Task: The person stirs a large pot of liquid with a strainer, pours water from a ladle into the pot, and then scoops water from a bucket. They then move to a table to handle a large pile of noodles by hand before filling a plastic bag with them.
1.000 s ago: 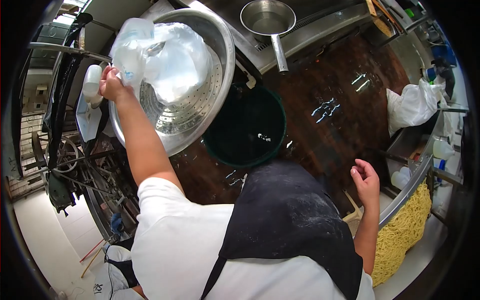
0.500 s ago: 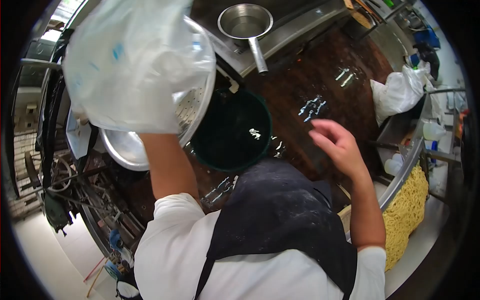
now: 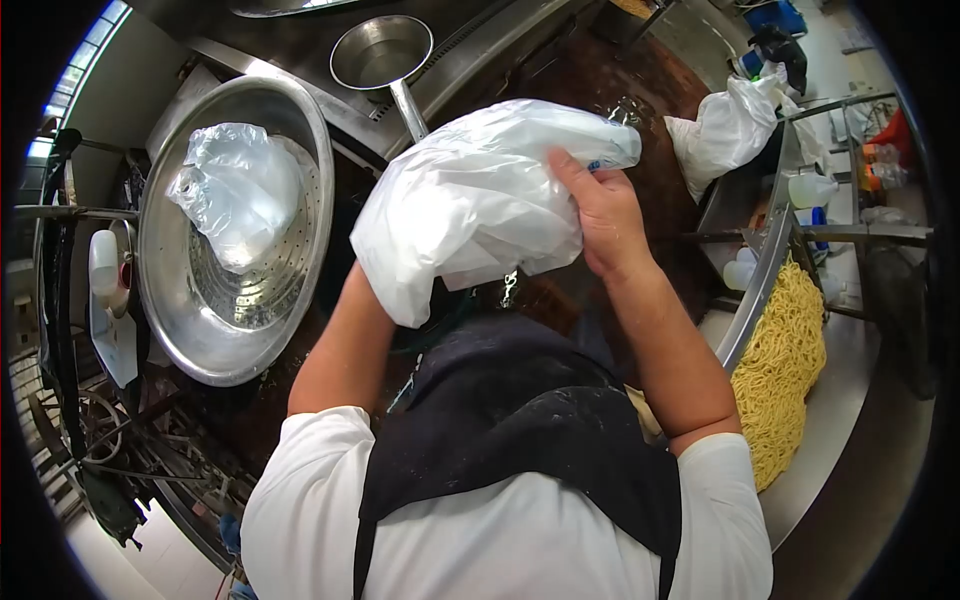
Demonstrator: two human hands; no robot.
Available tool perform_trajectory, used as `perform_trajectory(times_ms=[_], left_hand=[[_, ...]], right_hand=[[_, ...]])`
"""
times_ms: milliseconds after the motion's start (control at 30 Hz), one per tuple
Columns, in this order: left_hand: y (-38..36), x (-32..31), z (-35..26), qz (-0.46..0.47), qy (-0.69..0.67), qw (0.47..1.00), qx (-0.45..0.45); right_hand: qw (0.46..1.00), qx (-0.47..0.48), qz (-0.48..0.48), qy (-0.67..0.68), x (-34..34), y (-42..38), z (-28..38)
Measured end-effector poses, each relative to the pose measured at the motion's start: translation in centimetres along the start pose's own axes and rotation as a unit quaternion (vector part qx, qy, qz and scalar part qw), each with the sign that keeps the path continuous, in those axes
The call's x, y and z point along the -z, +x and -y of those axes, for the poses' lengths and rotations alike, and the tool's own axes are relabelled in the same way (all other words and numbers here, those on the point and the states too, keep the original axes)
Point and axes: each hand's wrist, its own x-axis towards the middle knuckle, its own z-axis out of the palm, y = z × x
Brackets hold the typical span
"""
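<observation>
A white translucent plastic bag (image 3: 470, 190) covers my left hand, with only the left forearm (image 3: 345, 350) showing below its lower edge. The fingers of that hand are hidden, so I cannot see how they are held. My right hand (image 3: 608, 215) grips the bag's right end, thumb on top near a small blue print. To the left, a wide metal colander (image 3: 165, 290) with holes in its base holds another crumpled plastic bag (image 3: 240, 190).
A metal saucepan (image 3: 382, 55) with a long handle sits on the steel counter ahead. Yellow noodles (image 3: 780, 370) are heaped in a metal tray (image 3: 755, 300) at right. Beyond stands a stuffed white sack (image 3: 725, 130). The brown floor (image 3: 640, 80) looks wet.
My left hand, inside the bag, has come from the upper left to in front of me. My right hand has risen and taken hold of the bag. The colander is now uncovered.
</observation>
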Motion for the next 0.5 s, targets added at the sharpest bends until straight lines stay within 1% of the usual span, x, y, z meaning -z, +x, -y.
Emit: perform_trajectory(times_ms=[67,100,133,167,200,233,300,333,367,400,433,467,500], left_hand=[[-0.7,2.2,-0.2,0.039,-0.001,0.999,0.013],[-0.6,2.1,0.1,0.058,-0.002,0.998,0.019],[-0.4,2.0,-0.2,0.059,-0.004,0.998,0.017],[-0.2,2.0,-1.0,0.086,-0.112,0.990,0.031],[0.0,2.3,-2.1,0.111,-0.217,0.969,0.044],[0.1,2.7,-3.2,0.135,-0.319,0.937,0.057],[0.3,3.9,-4.5,0.177,-0.508,0.840,0.077],[0.3,4.6,-4.0,0.176,-0.508,0.840,0.076],[0.2,5.2,-2.8,0.164,-0.478,0.859,0.077],[0.1,5.8,-2.2,0.152,-0.449,0.877,0.080],[0.2,6.2,-2.4,0.081,-0.233,0.963,0.114],[0.9,3.3,-4.4,0.009,-0.165,0.976,0.138],[1.5,3.5,-3.9,0.018,-0.203,0.968,0.146]], right_hand=[[0.998,0.044,0.003,-0.045,0.6,-0.2,0.3],[0.998,0.045,0.003,-0.046,0.9,-0.3,0.4],[0.991,0.064,0.008,-0.115,1.3,-0.5,0.5],[0.979,0.081,0.015,-0.184,1.6,-0.6,0.5],[0.979,0.080,0.016,-0.186,1.9,-0.6,0.5],[0.977,0.091,0.012,-0.192,2.2,-0.4,0.5],[0.975,0.103,0.012,-0.197,2.3,0.0,0.4],[0.976,0.109,-0.015,-0.190,2.3,0.3,0.4],[0.976,0.114,-0.044,-0.183,2.4,0.5,0.4],[0.975,0.113,-0.045,-0.184,2.5,0.6,0.6],[0.979,0.075,-0.066,-0.176,2.6,0.7,0.9],[0.981,0.038,-0.087,-0.168,2.8,0.9,1.2],[0.979,0.002,-0.099,-0.177,3.5,1.4,1.4]])
